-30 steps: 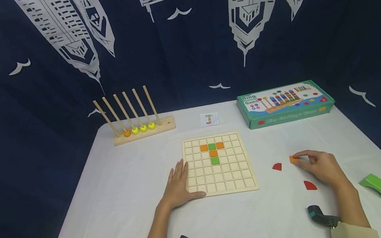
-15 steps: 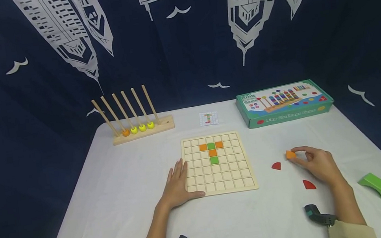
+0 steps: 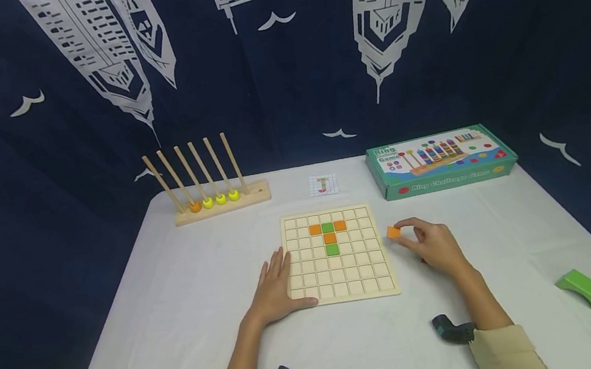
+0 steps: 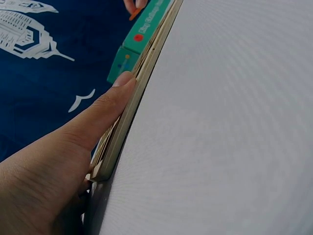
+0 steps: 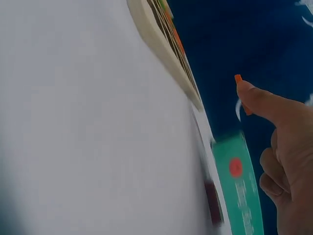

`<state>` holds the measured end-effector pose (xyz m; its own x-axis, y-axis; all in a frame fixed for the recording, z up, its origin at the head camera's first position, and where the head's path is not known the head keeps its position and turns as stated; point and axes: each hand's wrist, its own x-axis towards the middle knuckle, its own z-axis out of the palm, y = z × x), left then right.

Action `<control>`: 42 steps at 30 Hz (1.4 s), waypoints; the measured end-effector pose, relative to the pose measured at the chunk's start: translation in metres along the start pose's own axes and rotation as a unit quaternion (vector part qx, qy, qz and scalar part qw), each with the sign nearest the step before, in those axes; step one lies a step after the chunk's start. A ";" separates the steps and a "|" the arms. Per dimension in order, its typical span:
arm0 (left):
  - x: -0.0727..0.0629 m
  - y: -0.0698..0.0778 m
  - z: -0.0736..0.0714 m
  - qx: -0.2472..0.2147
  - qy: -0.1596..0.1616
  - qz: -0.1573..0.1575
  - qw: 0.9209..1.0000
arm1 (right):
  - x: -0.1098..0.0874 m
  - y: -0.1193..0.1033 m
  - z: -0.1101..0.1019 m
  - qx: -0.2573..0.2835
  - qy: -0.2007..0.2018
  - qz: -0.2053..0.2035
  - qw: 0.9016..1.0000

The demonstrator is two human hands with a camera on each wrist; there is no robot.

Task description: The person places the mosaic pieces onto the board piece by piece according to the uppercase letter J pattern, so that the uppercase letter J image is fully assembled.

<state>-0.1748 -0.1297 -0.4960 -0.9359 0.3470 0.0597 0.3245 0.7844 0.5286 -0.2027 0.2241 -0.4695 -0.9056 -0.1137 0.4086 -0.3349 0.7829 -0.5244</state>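
In the head view a wooden grid board lies flat mid-table, with orange and green square tiles in a T shape in its upper cells. My left hand rests at the board's near left corner, fingers straight along the left side and thumb on the front edge, as the left wrist view also shows. Just off the board's right side, my right hand pinches an orange square tile between thumb and index finger. The right wrist view shows this thin tile raised above the table.
A small card with a J pattern lies behind the board. At back left stands a peg rack with beads; a green game box is at back right. A green arch block lies at right. A dark red piece shows in the right wrist view.
My right hand has lifted the orange tile and carried it left, close to the board's right edge. The hand and forearm now cover the two red quarter pieces. My left hand stays put.
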 end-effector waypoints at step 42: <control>0.000 -0.002 0.001 0.012 -0.003 -0.004 1.000 | 0.003 -0.055 0.055 0.042 -0.127 -0.056 0.989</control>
<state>-0.1757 -0.1308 -0.4974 -0.9380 0.3432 0.0495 0.3193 0.7993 0.5090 -0.2015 0.1474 -0.4808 -0.8945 -0.3550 0.2716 -0.4470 0.7043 -0.5515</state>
